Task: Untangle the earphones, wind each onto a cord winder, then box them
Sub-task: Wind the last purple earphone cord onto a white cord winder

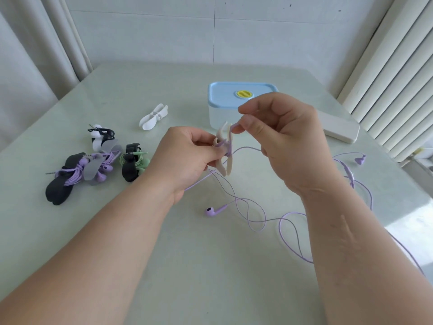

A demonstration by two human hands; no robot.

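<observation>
My left hand [187, 156] grips a beige cord winder [226, 150] above the middle of the table. A few turns of purple earphone cord [255, 216] circle its waist. My right hand [278, 134] pinches that cord just above the winder. The loose cord trails in loops over the table, with one earbud [212, 211] in front and another earbud [360, 159] at the right. Several wound earphones on black, grey and white winders [93, 165] lie at the left. A white box with a blue lid [234, 99] stands closed behind my hands.
An empty white cord winder [153, 116] lies left of the box. A flat white rectangular case [339, 127] rests at the right behind my right hand. The table [210, 266] ends near the curtains on both sides.
</observation>
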